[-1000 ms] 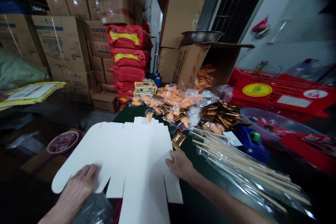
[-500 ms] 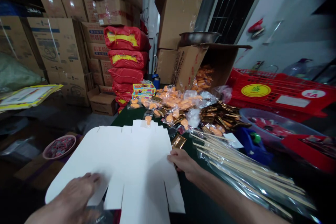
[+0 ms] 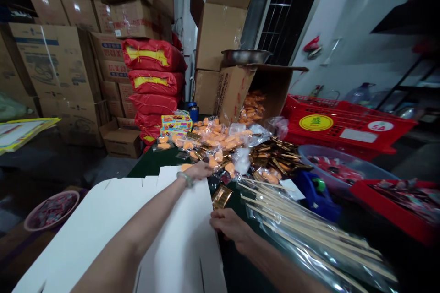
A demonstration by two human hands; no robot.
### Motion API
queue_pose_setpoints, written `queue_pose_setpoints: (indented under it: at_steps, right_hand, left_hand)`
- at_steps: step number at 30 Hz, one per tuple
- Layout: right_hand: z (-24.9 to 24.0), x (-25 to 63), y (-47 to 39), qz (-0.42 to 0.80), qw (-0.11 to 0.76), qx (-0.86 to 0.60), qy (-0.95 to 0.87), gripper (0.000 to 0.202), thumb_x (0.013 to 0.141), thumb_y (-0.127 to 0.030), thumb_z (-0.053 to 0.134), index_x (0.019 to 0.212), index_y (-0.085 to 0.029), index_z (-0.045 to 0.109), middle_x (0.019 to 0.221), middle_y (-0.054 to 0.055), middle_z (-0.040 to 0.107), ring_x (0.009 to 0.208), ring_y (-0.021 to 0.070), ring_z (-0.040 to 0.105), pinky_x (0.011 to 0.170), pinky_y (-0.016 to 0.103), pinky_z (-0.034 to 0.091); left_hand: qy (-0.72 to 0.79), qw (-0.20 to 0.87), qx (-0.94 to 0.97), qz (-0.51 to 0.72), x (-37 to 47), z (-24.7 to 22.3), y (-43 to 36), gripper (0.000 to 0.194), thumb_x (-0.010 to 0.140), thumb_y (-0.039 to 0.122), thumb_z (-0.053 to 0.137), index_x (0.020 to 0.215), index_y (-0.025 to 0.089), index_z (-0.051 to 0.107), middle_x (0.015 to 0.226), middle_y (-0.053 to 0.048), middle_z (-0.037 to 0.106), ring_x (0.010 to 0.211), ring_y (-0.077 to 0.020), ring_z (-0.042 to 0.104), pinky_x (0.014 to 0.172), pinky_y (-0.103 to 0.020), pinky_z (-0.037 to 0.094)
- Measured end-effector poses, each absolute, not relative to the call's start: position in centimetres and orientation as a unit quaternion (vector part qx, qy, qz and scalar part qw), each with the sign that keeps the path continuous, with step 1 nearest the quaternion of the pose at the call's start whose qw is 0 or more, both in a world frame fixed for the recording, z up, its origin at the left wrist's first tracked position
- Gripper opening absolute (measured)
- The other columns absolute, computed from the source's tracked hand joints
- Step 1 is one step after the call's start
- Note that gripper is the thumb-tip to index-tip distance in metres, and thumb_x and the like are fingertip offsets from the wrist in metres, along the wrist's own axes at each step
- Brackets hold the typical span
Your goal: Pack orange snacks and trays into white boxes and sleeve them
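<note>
A flat white die-cut cardboard sheet [image 3: 113, 210] lies on the green table [image 3: 147, 163]. My left hand [image 3: 197, 170] reaches across it to the near edge of the heaped orange packets [image 3: 222, 135]; its fingers are blurred, and I cannot tell what they hold. My right hand [image 3: 225, 223] is closed at the sheet's right edge, with thumb and finger together there. A gold packet [image 3: 222, 196] lies just beyond my right hand. Darker gold packets [image 3: 278, 153] are piled behind, beside the orange ones.
Wooden sticks in clear plastic [image 3: 309, 219] lie at the right. Behind them are a blue tape dispenser [image 3: 319, 197], a clear tub [image 3: 337, 165] and a red crate [image 3: 343, 123]. A pink basket [image 3: 51, 210] is at the lower left. Cartons and red bundles [image 3: 156, 83] stand behind.
My left hand has moved from the sheet's lower left up and forward to the orange packets. My right hand stays at the sheet's edge. The view has shifted to the right.
</note>
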State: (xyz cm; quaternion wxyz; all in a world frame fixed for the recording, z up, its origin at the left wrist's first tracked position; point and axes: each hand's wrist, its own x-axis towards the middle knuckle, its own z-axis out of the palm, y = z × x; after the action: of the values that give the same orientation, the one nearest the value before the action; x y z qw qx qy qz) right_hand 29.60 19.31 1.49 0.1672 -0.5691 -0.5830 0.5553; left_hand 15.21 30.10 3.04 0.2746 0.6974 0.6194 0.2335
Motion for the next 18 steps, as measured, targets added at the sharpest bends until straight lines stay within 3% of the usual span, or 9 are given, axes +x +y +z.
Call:
queue_pose_setpoints:
  at_steps: [2,5,11,15,18]
  right_hand:
    - [1.6,29.7,19.4,0.569,0.164,-0.569,-0.571,0.006,0.056,-0.017,0.047,0.053,-0.017,0.043,0.049,-0.007,0.033,0.051,0.0078,0.032,0.047,0.021,0.019]
    - [1.7,29.8,19.4,0.583,0.166,-0.57,-0.554,0.006,0.055,-0.015,0.05,0.052,-0.017,0.046,0.048,-0.007,0.036,0.052,0.008,0.035,0.047,0.021,0.02]
    - [1.6,29.5,19.2,0.618,0.154,-0.59,-0.496,0.006,0.057,-0.013,0.051,0.053,-0.017,0.048,0.05,-0.005,0.042,0.05,0.0082,0.038,0.046,0.02,0.025]
    - [2.0,29.1,18.8,0.645,0.148,-0.604,-0.445,0.007,0.062,-0.015,0.053,0.068,-0.016,0.057,0.059,-0.003,0.048,0.051,0.0086,0.042,0.047,0.021,0.03]
    - [2.5,29.1,18.1,0.668,0.162,-0.597,-0.414,0.006,0.067,-0.017,0.053,0.072,-0.016,0.056,0.065,-0.002,0.051,0.054,0.0092,0.048,0.05,0.023,0.035]
  left_hand:
    - [0.623,0.244,0.712,0.214,15.8,3.1,29.2,0.032,0.089,0.027,0.038,0.088,0.005,0.06,0.093,-0.001,0.058,0.078,-0.0124,0.057,0.069,-0.023,0.046]
    - [0.66,0.199,0.702,0.179,14.2,2.4,25.4,0.027,0.076,0.02,0.057,0.101,0.011,0.056,0.106,-0.009,0.057,0.092,-0.0193,0.055,0.076,-0.03,0.045]
    - [0.728,0.183,0.652,0.103,11.7,-0.1,16.1,0.025,0.075,0.04,0.051,0.082,0.017,0.057,0.082,-0.004,0.062,0.076,-0.019,0.057,0.063,-0.026,0.04]
    - [0.744,0.189,0.637,0.073,12.7,0.1,16.2,0.041,0.079,0.053,0.036,0.068,0.018,0.057,0.073,-0.003,0.062,0.072,-0.0187,0.058,0.058,-0.026,0.037]
    - [0.743,0.2,0.638,0.038,13.4,0.8,17.8,0.05,0.08,0.055,0.03,0.062,0.017,0.057,0.067,-0.006,0.062,0.068,-0.0204,0.059,0.054,-0.027,0.037]
